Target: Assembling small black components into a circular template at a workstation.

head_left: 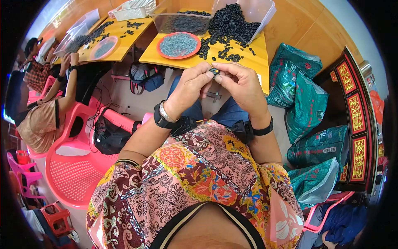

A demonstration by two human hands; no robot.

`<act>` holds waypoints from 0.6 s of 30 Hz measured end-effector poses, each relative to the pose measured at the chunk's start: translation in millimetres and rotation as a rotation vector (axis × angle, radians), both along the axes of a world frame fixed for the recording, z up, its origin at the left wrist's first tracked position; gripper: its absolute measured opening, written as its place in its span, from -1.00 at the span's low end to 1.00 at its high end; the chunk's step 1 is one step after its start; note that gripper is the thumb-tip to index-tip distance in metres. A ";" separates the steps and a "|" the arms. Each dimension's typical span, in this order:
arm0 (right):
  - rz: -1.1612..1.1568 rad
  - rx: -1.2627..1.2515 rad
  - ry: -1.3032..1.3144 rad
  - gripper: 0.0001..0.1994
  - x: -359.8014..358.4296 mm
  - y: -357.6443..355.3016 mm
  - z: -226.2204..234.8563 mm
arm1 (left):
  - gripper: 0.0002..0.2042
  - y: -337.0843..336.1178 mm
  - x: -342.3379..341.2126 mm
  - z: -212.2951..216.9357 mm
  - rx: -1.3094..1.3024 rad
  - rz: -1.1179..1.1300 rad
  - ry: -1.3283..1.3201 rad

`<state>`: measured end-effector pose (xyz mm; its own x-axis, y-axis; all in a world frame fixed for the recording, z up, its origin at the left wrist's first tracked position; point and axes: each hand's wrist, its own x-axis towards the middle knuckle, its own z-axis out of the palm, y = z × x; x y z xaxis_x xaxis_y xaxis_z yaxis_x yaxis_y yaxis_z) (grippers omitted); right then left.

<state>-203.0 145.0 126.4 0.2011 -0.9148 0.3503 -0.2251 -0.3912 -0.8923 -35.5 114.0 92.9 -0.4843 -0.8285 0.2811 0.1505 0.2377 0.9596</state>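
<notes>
Both my hands meet in front of me, just past the near edge of the yellow table [166, 58]. Between their fingertips is a small dark oval piece [214, 71] with a yellow spot on it. My left hand [191, 85] pinches it from the left, thumb and fingers pressed together. From the right, my right hand [242, 83] pinches the same piece. Beyond them on the table lie many loose black oval pieces [226, 52]. A red-rimmed round tray [196, 53] full of small greyish pins or clips, too fine to make out, sits left of these.
A clear bin [265, 18] tipped on its side spills a black heap. Another clear bin [163, 23] stands behind the tray. Green sacks [306, 103] line the floor at right. A pink chair [68, 174] is at left, with a co-worker [45, 116] beyond it at another table.
</notes>
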 end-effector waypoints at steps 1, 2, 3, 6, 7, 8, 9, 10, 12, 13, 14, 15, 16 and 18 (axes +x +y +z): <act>0.002 0.024 -0.036 -0.74 0.3 0.7 0.2 | -0.78 0.7 -0.3 0.6 0.001 0.000 0.004; 0.000 0.024 -0.036 -0.74 0.0 0.6 0.0 | -0.78 0.4 -0.4 0.4 0.001 -0.001 0.003; 0.002 0.005 -0.029 -0.74 -0.3 0.0 -0.4 | -0.78 -0.3 -0.2 -0.3 -0.007 -0.008 0.003; 0.011 -0.004 -0.036 -0.74 -1.3 -0.4 -0.1 | -0.78 -0.8 -0.5 -1.5 -0.037 -0.015 -0.001; 0.017 0.005 -0.049 -0.75 -1.5 -0.4 0.2 | -0.78 -0.7 -0.4 -1.6 -0.060 -0.015 -0.005; 0.017 0.005 -0.046 -0.75 -1.2 -0.9 -0.5 | -0.78 -0.5 -0.3 -1.3 -0.060 -0.014 -0.003; 0.020 0.009 -0.060 -0.75 -0.6 -1.5 -1.5 | -0.78 0.2 -0.1 -0.7 -0.139 0.020 -0.034; 0.023 0.014 -0.073 -0.75 0.5 -2.0 -1.9 | -0.78 0.7 0.5 -0.4 -0.217 0.055 -0.064; 0.033 0.025 -0.110 -0.75 -5.2 0.6 -1.1 | -0.81 1.3 -5.8 2.4 -0.482 0.179 -0.173; 0.045 0.037 -0.140 -0.75 -7.7 2.3 -0.4 | -0.82 1.7 -8.4 3.6 -0.746 0.304 -0.275; 0.045 0.038 -0.135 -0.75 -5.4 3.5 1.5 | -0.82 1.6 -5.8 2.8 -0.744 0.305 -0.271; 0.051 0.059 -0.141 -0.75 -2.9 4.8 3.8 | -0.83 1.4 -2.4 1.7 -0.780 0.319 -0.292; 0.058 0.079 -0.148 -0.75 -0.8 6.0 5.2 | -0.83 1.2 -0.1 0.6 -0.816 0.331 -0.313; 0.066 0.056 -0.134 -0.75 1.8 8.1 6.2 | -0.82 0.9 1.5 -2.3 -0.834 0.348 -0.279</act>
